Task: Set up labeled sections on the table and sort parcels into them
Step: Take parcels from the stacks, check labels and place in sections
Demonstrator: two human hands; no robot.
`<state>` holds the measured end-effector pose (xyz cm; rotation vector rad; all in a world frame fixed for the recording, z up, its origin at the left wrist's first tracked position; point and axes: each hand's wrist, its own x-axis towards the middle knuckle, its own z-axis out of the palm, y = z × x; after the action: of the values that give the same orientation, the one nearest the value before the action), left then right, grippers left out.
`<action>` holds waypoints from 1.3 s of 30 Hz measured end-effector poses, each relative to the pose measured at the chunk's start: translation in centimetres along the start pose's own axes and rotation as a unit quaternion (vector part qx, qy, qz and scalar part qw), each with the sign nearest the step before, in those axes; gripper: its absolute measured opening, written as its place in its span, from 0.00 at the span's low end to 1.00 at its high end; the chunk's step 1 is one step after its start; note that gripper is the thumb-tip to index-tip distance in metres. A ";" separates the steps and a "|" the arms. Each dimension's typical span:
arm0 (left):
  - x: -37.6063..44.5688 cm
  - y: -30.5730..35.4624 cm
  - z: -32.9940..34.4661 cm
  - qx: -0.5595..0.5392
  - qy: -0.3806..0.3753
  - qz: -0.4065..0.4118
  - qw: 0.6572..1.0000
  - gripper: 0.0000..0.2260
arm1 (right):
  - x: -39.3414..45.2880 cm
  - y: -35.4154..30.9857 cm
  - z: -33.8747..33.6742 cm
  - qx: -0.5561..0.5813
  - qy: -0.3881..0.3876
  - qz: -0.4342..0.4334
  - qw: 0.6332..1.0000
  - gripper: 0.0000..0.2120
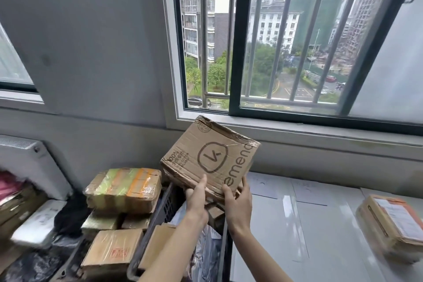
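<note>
A worn brown cardboard box (210,155) with a printed circular logo is tilted in the air above a dark plastic crate (168,204). My left hand (196,197) grips its near lower edge, thumb up on the printed face. My right hand (237,199) holds the same edge a little to the right, fingers curled under. The white table (297,224) lies to the right, with white paper sheets (263,184) laid along its far edge. A taped parcel with a shipping label (393,224) rests on the table at the far right.
Several taped parcels (126,190) are stacked on the left beside the crate, with more parcels and grey bags inside it. A white radiator (29,162) stands at the far left. A barred window (286,41) and its sill run behind the table.
</note>
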<state>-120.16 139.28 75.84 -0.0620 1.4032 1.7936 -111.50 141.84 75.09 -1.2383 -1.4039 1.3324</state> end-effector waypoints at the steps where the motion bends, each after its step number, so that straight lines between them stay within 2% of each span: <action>1: 0.4 0.2 -0.3 0.011 0.006 0.008 1.000 0.23 | 0.0 -0.1 0.2 -0.001 -0.007 0.008 1.000 0.32; 3: 1.2 1.2 -0.8 0.035 0.014 0.013 0.999 0.22 | 0.3 -0.3 0.1 0.013 -0.012 0.037 0.999 0.35; 7: 1.2 4.9 -1.7 0.119 -0.009 0.015 0.993 0.13 | 2.8 -1.7 -1.9 0.053 0.042 0.039 0.997 0.28; 9: 1.4 6.7 -2.4 0.145 -0.019 0.024 0.989 0.08 | 4.4 -2.4 -3.4 0.050 0.050 0.017 0.997 0.34; 11: 2.4 8.2 -3.0 0.161 -0.025 0.036 0.986 0.12 | 5.4 -3.4 -4.3 0.047 0.034 0.000 0.998 0.43; 16: 4.6 10.2 -4.6 0.186 -0.043 0.038 0.981 0.31 | 6.4 -4.2 -4.6 0.077 -0.076 0.001 0.994 0.51; 17: 4.5 10.5 -4.7 0.198 -0.053 0.038 0.978 0.37 | 6.2 -4.3 -4.3 0.081 -0.096 0.006 0.992 0.49; 19: 3.8 10.9 -4.3 0.209 -0.056 0.053 0.975 0.44 | 5.6 -4.5 -3.7 0.102 -0.115 0.022 0.988 0.34; 21: 3.3 10.8 -4.2 0.226 -0.041 0.070 0.971 0.41 | 5.2 -3.9 -3.0 0.128 -0.095 0.041 0.986 0.20; 23: 2.7 10.1 -3.9 0.243 -0.037 0.082 0.966 0.35 | 5.2 -2.9 -2.5 0.141 -0.048 0.059 0.987 0.11; 25: 1.9 9.0 -3.5 0.220 -0.055 0.078 0.971 0.23 | 5.0 -2.1 -2.0 0.147 0.001 0.075 0.986 0.11; 26: 1.9 8.2 -3.4 0.217 -0.062 0.077 0.971 0.22 | 4.8 -1.7 -1.7 0.147 0.025 0.080 0.986 0.14; 27: 1.7 7.4 -3.2 0.225 -0.067 0.081 0.969 0.26 | 4.6 -1.4 -1.6 0.138 0.044 0.080 0.986 0.18; 29: 1.9 5.7 -2.8 0.240 -0.077 0.099 0.963 0.45 | 4.4 -0.8 -1.3 0.121 0.074 0.068 0.988 0.23; 30: 2.2 4.8 -2.6 0.231 -0.077 0.103 0.964 0.49 | 4.3 -0.6 -1.2 0.118 0.084 0.064 0.987 0.22; 31: 2.5 4.1 -2.5 0.220 -0.071 0.104 0.967 0.49 | 4.1 -0.7 -1.3 0.117 0.096 0.061 0.987 0.21; 34: 2.1 3.4 -1.6 0.190 -0.053 0.075 0.977 0.37 | 3.5 -0.6 -2.4 0.100 0.129 0.039 0.986 0.12; 36: 2.4 3.1 -1.1 0.186 -0.038 0.068 0.980 0.29 | 3.1 -0.4 -3.4 0.097 0.122 0.024 0.987 0.08; 39: 3.4 3.1 -0.6 0.181 -0.026 0.054 0.982 0.18 | 3.1 -1.0 -5.0 0.112 0.125 0.024 0.986 0.22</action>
<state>-124.54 140.60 76.32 0.2555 1.6999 1.5852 -107.28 145.84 76.36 -1.2446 -1.0254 1.2791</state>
